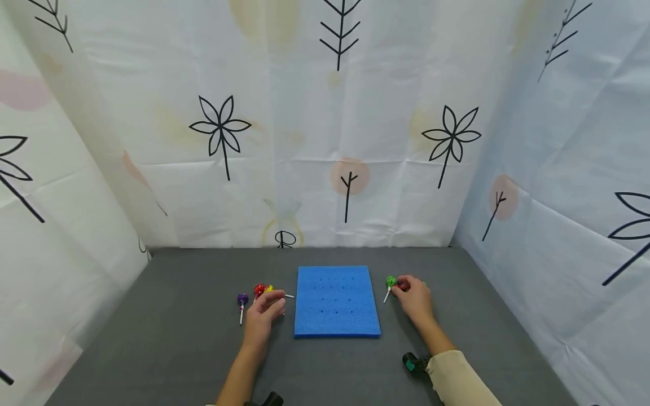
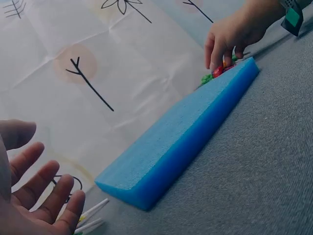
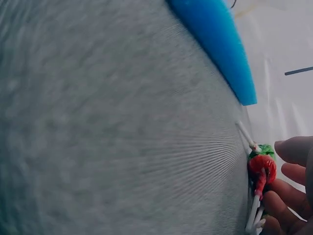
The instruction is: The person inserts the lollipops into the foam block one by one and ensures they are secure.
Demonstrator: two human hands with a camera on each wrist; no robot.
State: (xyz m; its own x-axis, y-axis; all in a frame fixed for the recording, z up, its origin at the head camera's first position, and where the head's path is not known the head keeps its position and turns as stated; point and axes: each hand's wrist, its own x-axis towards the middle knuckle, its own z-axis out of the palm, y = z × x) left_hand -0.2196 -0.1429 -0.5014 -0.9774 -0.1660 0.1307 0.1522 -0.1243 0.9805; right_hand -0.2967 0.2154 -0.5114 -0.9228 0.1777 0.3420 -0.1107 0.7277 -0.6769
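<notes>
Left hand (image 1: 261,316) fingers (image 2: 46,188) hovering spread, gripping nothing, over lollipops (image 1: 260,290); right hand (image 1: 415,298) fingers (image 3: 293,149) curling onto red lollipop (image 3: 262,166) beside foam block (image 1: 337,300).

a grey felt-like mat (image 1: 152,338) covers the table; around it, on three sides, hangs a white curtain (image 1: 284,113) with creases; on the curtain are printed black flowers (image 1: 220,128) with thin stems, black twig shapes (image 1: 340,31), and pale pink round spots (image 1: 349,176); there are also some faint yellow patches (image 1: 264,20) near the top; the lower edge of the curtain meets the mat at the far side.
</notes>
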